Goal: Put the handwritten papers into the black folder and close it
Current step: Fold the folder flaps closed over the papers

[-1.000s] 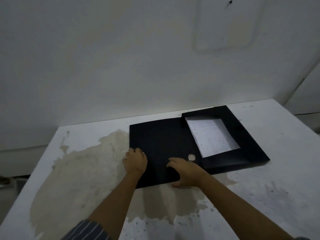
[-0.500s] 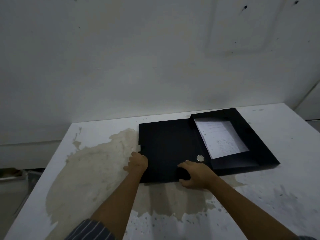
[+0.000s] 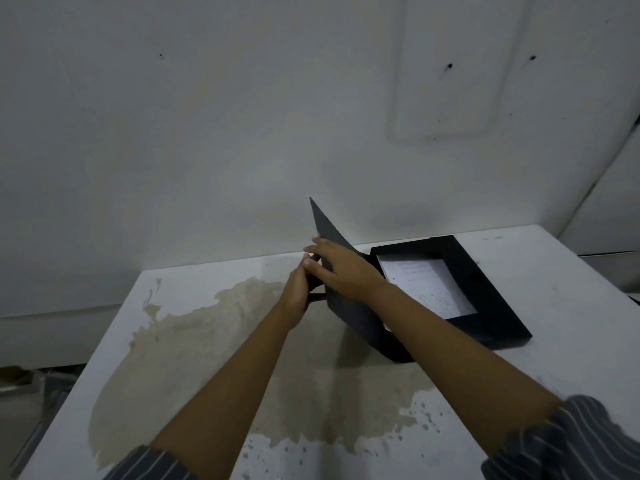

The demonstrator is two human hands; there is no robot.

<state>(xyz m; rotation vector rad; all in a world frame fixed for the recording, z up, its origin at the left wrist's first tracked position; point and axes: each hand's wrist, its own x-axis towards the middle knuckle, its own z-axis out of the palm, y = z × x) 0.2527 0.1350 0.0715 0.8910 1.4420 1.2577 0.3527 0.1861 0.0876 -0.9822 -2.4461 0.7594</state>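
The black folder [image 3: 485,278] lies on the white table, its box half open toward me. The handwritten papers [image 3: 429,285] rest inside that half, framed by black flaps. The folder's cover flap [image 3: 332,237] stands tilted up over the left side, with a round metal button near its lower edge. My left hand [image 3: 298,289] grips the flap's left edge from underneath. My right hand [image 3: 343,268] lies spread over the flap's outer face, fingers at its left edge.
The white table [image 3: 571,358] carries a large tan stain [image 3: 194,351] across its left and front. A stained pale wall rises right behind the table. The table's left edge drops to a dim floor with clutter.
The cover flap, flat on the table before, has been lifted up on its hinge. Both hands rose with it and came together at its left edge.
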